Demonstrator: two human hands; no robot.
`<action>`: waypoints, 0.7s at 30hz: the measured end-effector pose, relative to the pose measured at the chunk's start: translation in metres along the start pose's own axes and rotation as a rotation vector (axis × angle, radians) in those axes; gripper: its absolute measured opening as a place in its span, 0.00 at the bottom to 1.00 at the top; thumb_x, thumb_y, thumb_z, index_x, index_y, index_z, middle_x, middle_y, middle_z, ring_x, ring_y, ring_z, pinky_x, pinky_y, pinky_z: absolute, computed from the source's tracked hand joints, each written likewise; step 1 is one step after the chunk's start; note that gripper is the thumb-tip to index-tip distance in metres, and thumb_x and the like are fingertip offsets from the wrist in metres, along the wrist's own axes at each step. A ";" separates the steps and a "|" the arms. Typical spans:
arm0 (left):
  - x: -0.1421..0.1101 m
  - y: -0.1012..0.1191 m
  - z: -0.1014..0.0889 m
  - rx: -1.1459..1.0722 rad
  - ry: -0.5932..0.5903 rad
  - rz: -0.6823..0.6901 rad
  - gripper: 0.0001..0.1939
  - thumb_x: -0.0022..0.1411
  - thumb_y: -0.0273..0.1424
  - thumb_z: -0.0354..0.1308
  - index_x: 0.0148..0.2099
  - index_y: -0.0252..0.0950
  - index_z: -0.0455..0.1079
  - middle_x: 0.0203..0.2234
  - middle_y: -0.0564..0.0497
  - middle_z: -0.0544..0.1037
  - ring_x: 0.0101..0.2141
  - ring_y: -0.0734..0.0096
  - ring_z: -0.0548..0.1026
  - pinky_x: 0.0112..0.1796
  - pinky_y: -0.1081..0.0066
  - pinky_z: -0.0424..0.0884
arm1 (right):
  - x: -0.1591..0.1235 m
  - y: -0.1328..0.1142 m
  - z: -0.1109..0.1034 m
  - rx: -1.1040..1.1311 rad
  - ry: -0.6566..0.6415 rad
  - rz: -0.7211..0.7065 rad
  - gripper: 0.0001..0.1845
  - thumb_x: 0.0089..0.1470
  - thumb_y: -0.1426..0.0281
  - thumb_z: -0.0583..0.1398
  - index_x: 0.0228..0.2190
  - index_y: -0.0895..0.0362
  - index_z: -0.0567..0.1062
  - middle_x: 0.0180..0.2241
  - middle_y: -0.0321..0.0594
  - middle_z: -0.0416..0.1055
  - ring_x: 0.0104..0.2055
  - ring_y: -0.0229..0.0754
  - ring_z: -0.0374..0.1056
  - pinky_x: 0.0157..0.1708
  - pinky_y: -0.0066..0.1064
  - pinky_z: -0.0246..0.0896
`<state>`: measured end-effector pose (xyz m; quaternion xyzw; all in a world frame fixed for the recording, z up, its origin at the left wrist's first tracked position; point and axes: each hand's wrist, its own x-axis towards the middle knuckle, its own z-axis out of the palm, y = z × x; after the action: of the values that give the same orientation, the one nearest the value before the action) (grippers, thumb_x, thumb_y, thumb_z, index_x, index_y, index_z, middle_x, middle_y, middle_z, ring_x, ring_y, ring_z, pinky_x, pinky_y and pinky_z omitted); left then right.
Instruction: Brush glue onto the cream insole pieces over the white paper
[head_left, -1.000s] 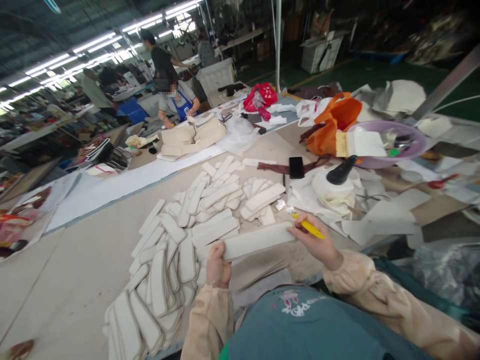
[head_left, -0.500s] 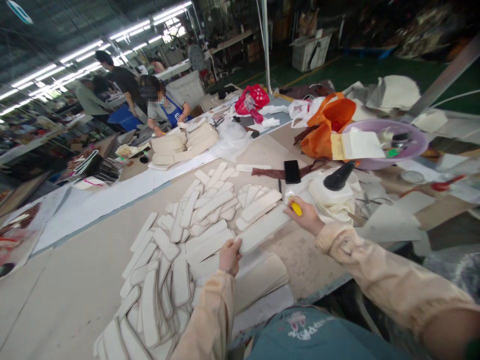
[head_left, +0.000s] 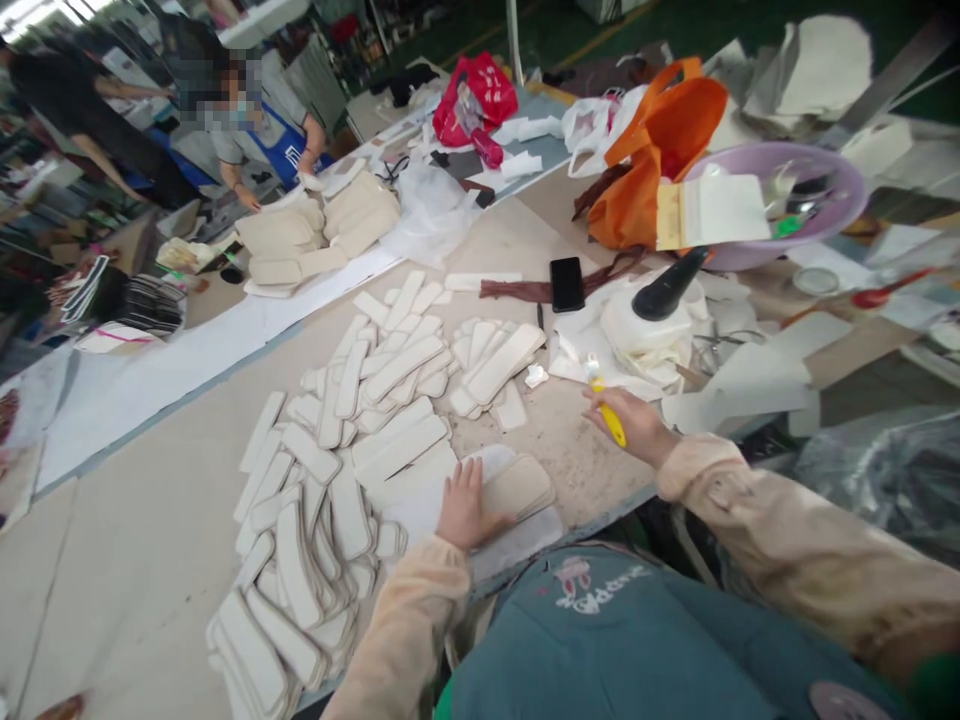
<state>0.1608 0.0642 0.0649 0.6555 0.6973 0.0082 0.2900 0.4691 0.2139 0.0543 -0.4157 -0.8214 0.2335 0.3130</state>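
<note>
My left hand point(head_left: 466, 508) lies flat with its fingers stretched out, at the left end of a stack of long beige panels point(head_left: 529, 485) with rounded ends. White sheets lie under and beside that stack. Between the fingers of my right hand point(head_left: 634, 422) is a brush point(head_left: 613, 424) with a yellow handle, its pale head pointing away from me over the table. To the left spreads a large heap of similar off-white strips point(head_left: 300, 560). A smaller fanned pile point(head_left: 499, 368) sits beyond my hands.
A white container with a black cone-shaped top point(head_left: 667, 285) stands beyond my right hand. Behind it are a phone point(head_left: 566, 284), an orange bag point(head_left: 664, 150) and a purple basin point(head_left: 847, 205). Across the table, a person in a blue apron point(head_left: 281, 145) handles beige pieces point(head_left: 281, 240).
Both hands have let go of the long panel between them. My left hand has opened onto the stack, and my right hand with the brush has drawn away from it. The view has tilted down.
</note>
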 end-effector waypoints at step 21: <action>-0.025 0.006 0.056 0.249 0.031 -0.027 0.45 0.51 0.40 0.57 0.66 0.34 0.42 0.61 0.39 0.54 0.62 0.51 0.48 0.57 0.47 0.44 | -0.036 0.053 -0.114 0.170 0.244 0.607 0.16 0.53 0.56 0.55 0.32 0.57 0.71 0.18 0.31 0.59 0.19 0.35 0.56 0.19 0.28 0.53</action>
<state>0.1888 0.0208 0.0302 0.6767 0.7061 -0.0722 0.1955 0.5943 0.2271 0.0880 -0.6385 -0.5942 0.3323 0.3589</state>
